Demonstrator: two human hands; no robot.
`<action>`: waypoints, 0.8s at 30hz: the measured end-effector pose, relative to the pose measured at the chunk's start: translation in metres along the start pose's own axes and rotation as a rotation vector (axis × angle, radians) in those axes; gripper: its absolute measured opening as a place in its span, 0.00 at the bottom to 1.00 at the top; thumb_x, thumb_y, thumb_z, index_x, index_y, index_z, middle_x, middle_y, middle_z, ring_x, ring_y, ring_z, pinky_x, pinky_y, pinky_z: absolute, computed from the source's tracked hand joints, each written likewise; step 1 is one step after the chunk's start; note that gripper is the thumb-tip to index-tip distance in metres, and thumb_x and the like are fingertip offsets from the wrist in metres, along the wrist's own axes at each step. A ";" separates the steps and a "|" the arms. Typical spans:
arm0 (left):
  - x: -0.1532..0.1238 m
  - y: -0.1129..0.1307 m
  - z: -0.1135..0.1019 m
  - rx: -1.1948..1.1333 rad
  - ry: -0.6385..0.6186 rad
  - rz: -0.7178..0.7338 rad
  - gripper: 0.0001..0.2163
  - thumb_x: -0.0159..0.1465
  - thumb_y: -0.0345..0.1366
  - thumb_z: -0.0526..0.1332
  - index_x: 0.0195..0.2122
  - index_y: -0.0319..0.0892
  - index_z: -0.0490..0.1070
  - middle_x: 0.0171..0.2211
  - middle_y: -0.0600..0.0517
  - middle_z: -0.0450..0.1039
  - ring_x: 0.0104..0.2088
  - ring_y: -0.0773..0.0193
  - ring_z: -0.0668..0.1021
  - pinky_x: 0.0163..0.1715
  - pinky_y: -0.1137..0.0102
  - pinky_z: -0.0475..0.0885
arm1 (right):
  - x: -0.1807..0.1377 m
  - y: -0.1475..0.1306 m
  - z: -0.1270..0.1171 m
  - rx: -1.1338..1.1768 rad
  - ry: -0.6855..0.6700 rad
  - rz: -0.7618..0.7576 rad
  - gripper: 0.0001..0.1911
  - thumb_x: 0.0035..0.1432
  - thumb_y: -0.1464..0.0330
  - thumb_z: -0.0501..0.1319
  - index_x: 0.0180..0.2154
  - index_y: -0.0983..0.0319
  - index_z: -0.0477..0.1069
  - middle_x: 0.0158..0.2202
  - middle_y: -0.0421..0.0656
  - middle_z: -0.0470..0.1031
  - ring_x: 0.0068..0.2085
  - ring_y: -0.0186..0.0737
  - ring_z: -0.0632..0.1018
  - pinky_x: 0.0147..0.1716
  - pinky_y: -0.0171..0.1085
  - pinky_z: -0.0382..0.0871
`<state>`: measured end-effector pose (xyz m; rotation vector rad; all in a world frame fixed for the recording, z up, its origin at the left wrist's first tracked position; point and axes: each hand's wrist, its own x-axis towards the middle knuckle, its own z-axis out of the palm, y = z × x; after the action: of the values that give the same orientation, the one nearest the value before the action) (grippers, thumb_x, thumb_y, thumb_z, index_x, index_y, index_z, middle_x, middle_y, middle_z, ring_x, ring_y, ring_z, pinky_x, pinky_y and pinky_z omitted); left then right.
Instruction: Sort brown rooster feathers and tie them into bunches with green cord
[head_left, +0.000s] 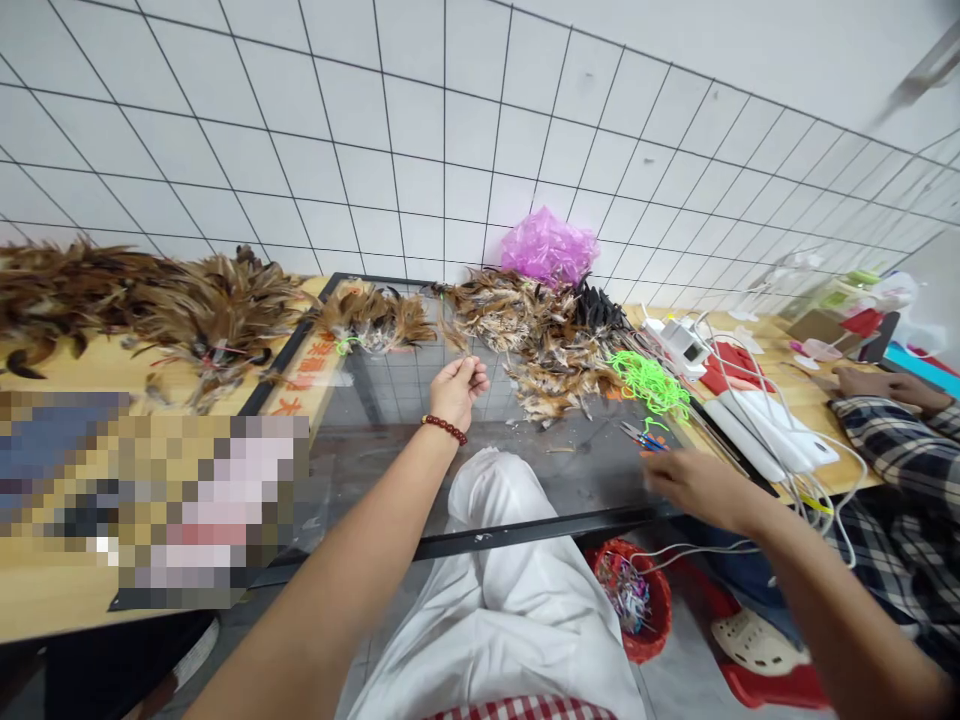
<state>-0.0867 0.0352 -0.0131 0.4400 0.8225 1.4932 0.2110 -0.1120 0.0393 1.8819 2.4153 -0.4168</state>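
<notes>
My left hand (pixel 459 388), with a dark red bead bracelet at its wrist, is raised over the glass tabletop, fingers pinched together. What they hold, if anything, cannot be made out; a brown feather tip (pixel 452 335) shows just beyond them. My right hand (pixel 694 487) is closed around the handles of small blue-handled pliers (pixel 643 437), whose jaws point up and left. Beyond the hands lies a loose pile of brown feathers (pixel 559 365). A smaller feather bundle (pixel 375 318) tied with green cord is to its left. Bright green cord (pixel 651 383) lies tangled beyond the pliers.
Large feather bundles (pixel 206 300) line the table's left back. A pink plastic bag (pixel 549 247) stands against the gridded wall. White cables (pixel 814 455) and a white power bank-like block (pixel 780 432) lie at right, near another person's plaid sleeve (pixel 896 440). A red basket (pixel 660 610) sits below.
</notes>
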 end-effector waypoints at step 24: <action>0.000 -0.008 0.003 0.117 -0.005 -0.015 0.04 0.58 0.29 0.66 0.29 0.35 0.73 0.23 0.51 0.75 0.22 0.72 0.75 0.28 0.73 0.73 | 0.219 -0.078 -0.008 -0.233 0.451 -0.044 0.13 0.62 0.69 0.54 0.40 0.61 0.77 0.43 0.51 0.78 0.46 0.50 0.74 0.42 0.42 0.59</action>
<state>-0.0791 0.0353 -0.0173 0.5230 0.9102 1.4350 0.0806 0.0792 0.0168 1.9879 2.6224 0.3142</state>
